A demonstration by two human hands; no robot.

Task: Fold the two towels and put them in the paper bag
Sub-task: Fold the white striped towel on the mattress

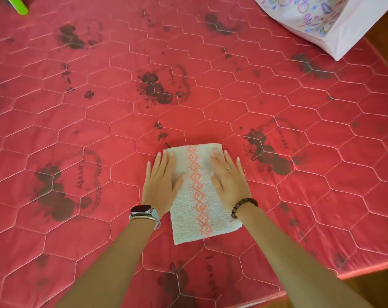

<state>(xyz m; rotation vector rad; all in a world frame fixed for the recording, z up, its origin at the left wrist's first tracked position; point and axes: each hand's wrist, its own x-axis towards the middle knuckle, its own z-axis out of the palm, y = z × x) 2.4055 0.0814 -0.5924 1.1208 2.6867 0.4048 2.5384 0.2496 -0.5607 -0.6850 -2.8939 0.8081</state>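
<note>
now both hands are pressing flat on one folded towel (199,196), which is lying on the red quilted bed (99,107) near its front edge. left hand (159,181) is sitting on the towel's left margin, outer fingers (151,167) spilling onto the bed. right hand (230,181) is covering the right margin. fingers on both are lying straight and spread, grasping nothing, only pushing down. the pink patterned band is showing bare between the hands.

towel's long axis is running away from the person, far end leaning slightly left. it is looking like a narrow packet, so this one's folding is seeming done or nearly so. a second towel is not showing; cannot tell whether it is underneath or already packed.

bag (335,34) is sitting at the bed's far right corner, well apart from the towel, forward and right of the fingers. right hand is lying nearer it, so the carry is probably going diagonally forward-right on that side. bag's mouth is being cut off by the frame edge, so its facing is unclear. green thing (19,5) is lying at the far left, away from all this.
</note>
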